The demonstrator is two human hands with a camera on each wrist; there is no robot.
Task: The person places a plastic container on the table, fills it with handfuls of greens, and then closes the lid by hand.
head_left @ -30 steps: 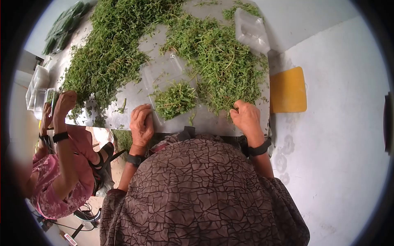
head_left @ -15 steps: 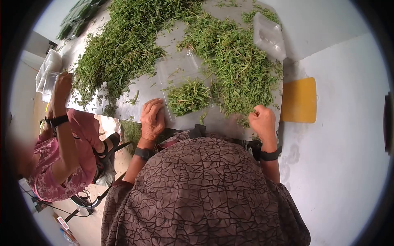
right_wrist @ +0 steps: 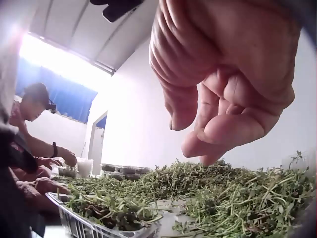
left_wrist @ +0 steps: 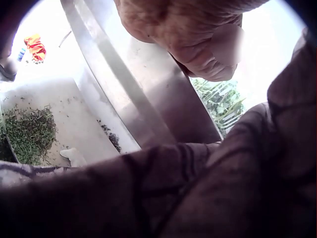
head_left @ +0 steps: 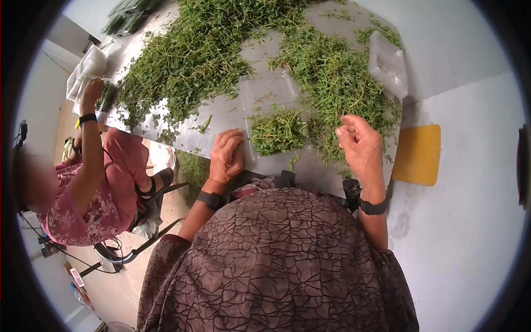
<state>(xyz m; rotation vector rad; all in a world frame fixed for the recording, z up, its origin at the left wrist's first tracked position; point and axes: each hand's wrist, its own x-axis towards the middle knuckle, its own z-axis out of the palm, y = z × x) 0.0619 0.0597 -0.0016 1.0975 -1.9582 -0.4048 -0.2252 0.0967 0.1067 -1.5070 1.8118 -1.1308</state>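
A clear plastic clamshell (head_left: 267, 91) lies with its lid folded back. Its near half holds a clump of leafy green stems (head_left: 278, 130). My left hand (head_left: 225, 157) rests at the table's front edge, just left of the clamshell, its fingers loosely bent. In the right wrist view, those fingers are close to the clamshell wall (right_wrist: 74, 224). Above the right-hand heap of greens (head_left: 337, 72) is my right hand (head_left: 362, 146). Its thumb stands apart from loosely curled fingers, and nothing shows between them.
A larger heap of greens (head_left: 185, 66) spreads over the metal table (head_left: 263, 52). Empty plastic containers (head_left: 387, 63) lie at the right edge, others (head_left: 86, 69) at the left. Filled packs (head_left: 130, 15) are stacked behind. To the left sits another person (head_left: 91, 193); a yellow board (head_left: 417, 155) is at the right.
My right hand drew back from the heap toward the table edge as a fist, then moved forward and its fingers loosened. The left hand stays beside the clamshell. The head view has shifted.
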